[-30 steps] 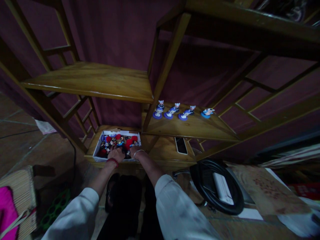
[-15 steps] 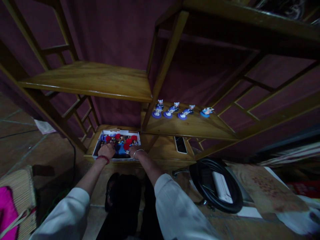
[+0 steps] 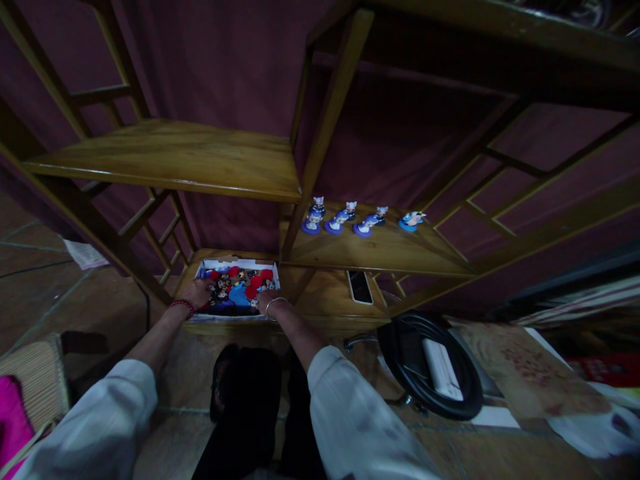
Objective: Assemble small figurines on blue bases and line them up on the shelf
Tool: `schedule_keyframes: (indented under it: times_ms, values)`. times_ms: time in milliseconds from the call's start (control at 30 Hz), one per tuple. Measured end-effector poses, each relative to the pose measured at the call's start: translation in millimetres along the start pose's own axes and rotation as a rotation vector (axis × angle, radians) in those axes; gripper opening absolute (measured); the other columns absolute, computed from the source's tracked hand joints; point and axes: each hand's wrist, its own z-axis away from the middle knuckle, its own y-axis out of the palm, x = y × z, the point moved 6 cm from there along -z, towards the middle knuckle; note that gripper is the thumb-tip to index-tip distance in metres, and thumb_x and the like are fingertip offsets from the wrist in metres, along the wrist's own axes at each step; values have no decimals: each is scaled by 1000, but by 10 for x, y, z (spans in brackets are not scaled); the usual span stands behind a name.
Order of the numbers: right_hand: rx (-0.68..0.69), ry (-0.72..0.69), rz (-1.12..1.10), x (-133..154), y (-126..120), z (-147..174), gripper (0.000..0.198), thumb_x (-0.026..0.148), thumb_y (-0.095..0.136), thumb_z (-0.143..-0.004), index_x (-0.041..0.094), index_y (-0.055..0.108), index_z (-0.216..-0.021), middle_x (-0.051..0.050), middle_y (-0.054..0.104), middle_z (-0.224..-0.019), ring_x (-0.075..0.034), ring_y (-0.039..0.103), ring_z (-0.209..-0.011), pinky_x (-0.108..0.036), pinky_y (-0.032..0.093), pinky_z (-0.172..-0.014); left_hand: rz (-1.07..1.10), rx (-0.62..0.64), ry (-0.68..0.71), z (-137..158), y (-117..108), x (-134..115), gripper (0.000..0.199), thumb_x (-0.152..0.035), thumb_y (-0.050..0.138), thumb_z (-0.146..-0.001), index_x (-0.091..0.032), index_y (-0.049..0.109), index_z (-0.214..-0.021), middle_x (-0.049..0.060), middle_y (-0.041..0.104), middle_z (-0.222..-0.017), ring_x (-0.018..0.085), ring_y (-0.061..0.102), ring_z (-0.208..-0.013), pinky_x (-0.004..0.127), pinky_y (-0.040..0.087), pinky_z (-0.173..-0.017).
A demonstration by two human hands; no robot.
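On the lowest shelf sits a shallow white box [image 3: 213,264] filled with small colourful figurines [image 3: 240,293], red, blue and dark ones among them. My left hand [image 3: 198,294], with a red bead bracelet at the wrist, is at the box's left side, its fingertips beside dark figurines. Over the front right corner, my right hand [image 3: 267,302], wearing a silver bangle, reaches in with its fingers down among the figurines. The dim light and the figurines hide what either hand's fingers hold, if anything.
Purple-based figurines [image 3: 334,225], cat-eared figurines behind them and a blue-based figurine [image 3: 410,222] stand on the middle shelf [image 3: 380,257]. A phone [image 3: 360,287] lies on the lowest shelf. To the right is a round black stool [image 3: 420,373] with a white object on it.
My left hand has shifted left, from over the front of the figurines to the box's left side, uncovering dark figurines. My right hand stays at the right corner.
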Motion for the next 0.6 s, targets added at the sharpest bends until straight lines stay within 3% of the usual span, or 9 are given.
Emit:
schedule_keyframes:
  times_ms: [333, 467, 600]
  values:
    - [-11, -1, 14, -7, 4, -2, 30, 23, 52, -74, 11, 64, -99, -14, 64, -100, -23, 60, -92, -26, 47, -75, -134, -24, 57, -21, 108, 15, 33, -23, 46, -72, -23, 61, -101, 4, 58, -106, 15, 57, -91, 21, 41, -81]
    - [-5, 2, 14, -5, 9, -2, 29, 21, 51, -74, 8, 64, -97, -16, 64, -98, -24, 60, -91, -26, 47, -73, -179, 71, 128, -19, 147, -29, 36, -23, 49, -70, -23, 59, -104, 4, 60, -105, 18, 55, -95, 25, 42, -81]
    - [-5, -1, 12, 2, -6, 15, 30, 23, 51, -74, 11, 64, -98, -15, 64, -99, -23, 60, -92, -26, 48, -74, -208, 114, 175, -22, 176, -59, 43, -18, 50, -67, -19, 56, -109, 10, 57, -110, 23, 55, -96, 31, 42, -81]
